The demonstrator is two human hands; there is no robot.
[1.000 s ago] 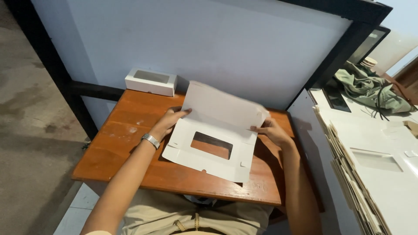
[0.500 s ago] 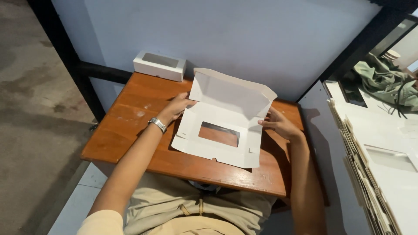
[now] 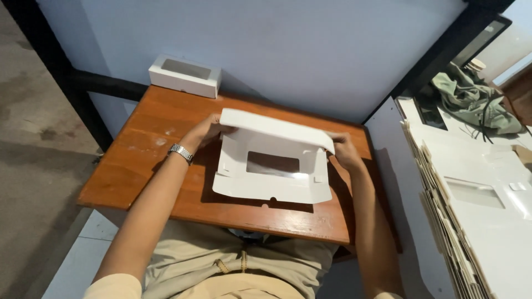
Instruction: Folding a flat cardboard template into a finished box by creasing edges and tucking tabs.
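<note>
A flat white cardboard box blank (image 3: 271,182) with a rectangular window cut-out lies on the orange wooden table (image 3: 138,160). Its far panel is folded up and toward me. My left hand (image 3: 204,133), with a metal watch on the wrist, grips the left end of that raised panel. At the right end of the same panel, my right hand (image 3: 342,149) holds the fold. Both hands are partly hidden behind the cardboard.
A finished white window box (image 3: 184,75) stands at the table's far left corner against the pale blue wall. A tall stack of flat box blanks (image 3: 471,210) sits to my right. A green cloth (image 3: 471,99) lies beyond the stack.
The far panel has been folded further down toward me, from upright to leaning over the window panel. Both hands stayed at its two ends.
</note>
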